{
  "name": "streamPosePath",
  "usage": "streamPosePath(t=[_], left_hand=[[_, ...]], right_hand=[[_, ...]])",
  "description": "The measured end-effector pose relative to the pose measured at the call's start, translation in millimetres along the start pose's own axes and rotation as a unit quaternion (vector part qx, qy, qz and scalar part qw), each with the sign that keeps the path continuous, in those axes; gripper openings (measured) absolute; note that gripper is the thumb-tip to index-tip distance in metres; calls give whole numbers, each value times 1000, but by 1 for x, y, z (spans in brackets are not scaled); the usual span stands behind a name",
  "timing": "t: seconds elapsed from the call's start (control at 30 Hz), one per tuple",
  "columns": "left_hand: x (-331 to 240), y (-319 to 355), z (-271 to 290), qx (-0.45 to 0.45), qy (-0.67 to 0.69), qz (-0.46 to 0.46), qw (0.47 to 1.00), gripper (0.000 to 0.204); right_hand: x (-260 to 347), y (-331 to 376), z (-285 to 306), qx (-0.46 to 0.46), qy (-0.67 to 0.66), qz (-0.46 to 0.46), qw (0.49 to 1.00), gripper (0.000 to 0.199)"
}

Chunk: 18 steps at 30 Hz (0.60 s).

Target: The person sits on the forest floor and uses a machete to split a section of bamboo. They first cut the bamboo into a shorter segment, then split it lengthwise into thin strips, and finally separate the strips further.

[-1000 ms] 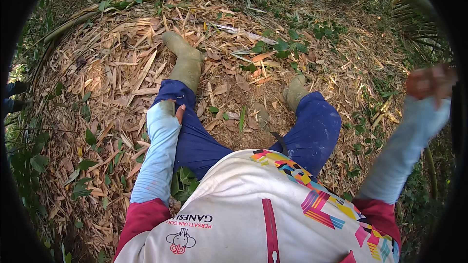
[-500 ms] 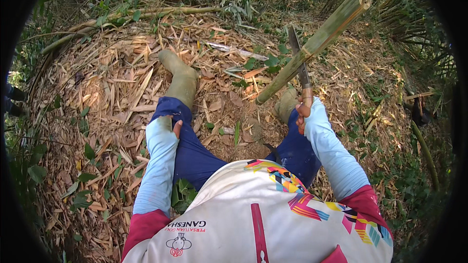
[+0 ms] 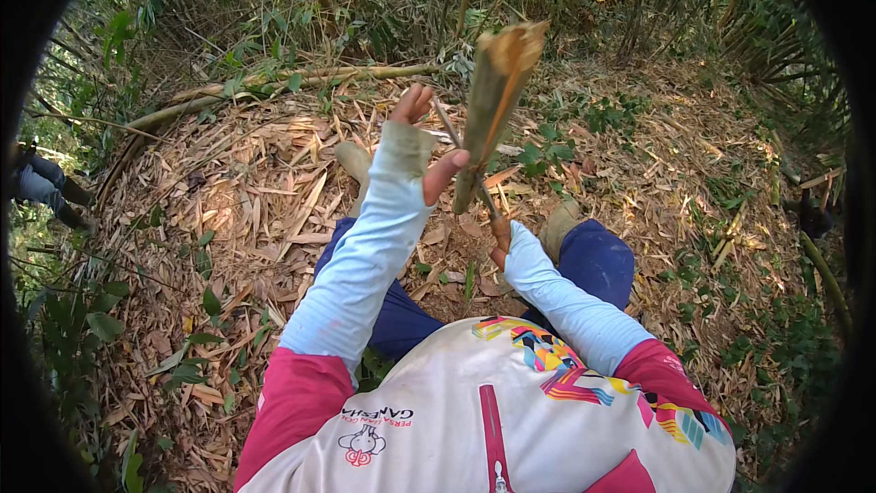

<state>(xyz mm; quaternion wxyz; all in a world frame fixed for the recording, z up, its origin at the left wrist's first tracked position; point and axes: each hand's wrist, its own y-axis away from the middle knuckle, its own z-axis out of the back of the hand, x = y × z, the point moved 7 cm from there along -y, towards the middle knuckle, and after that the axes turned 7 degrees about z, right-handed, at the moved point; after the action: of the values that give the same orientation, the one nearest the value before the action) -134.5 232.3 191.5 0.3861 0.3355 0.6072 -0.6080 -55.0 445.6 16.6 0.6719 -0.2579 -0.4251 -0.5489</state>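
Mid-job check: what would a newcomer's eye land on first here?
First, the tilted bamboo at upper centre, its ragged end up, with a knife crossing it. Just below, the right hand grips the knife's handle, while the left hand is raised open, left of the bamboo. At the far left edge, another person's legs show.

Leaf litter point(image 3: 219, 205): daylit, sun-dappled
Left foliage point(image 3: 50, 119): brightly backlit in patches
Bamboo piece point(image 3: 497, 96): slightly blurred
Fisheye rim: black corners
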Motion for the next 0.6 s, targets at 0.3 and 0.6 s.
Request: streamPosePath(t=[0.3, 0.6], left_hand=[[66, 28, -17, 42, 28, 128, 990, 58], [44, 13, -37, 42, 86, 179, 979, 37]], right_hand=[[-97, 5, -77, 118, 47, -9, 992, 42], [-122, -38, -85, 188, 4, -145, 971, 58]])
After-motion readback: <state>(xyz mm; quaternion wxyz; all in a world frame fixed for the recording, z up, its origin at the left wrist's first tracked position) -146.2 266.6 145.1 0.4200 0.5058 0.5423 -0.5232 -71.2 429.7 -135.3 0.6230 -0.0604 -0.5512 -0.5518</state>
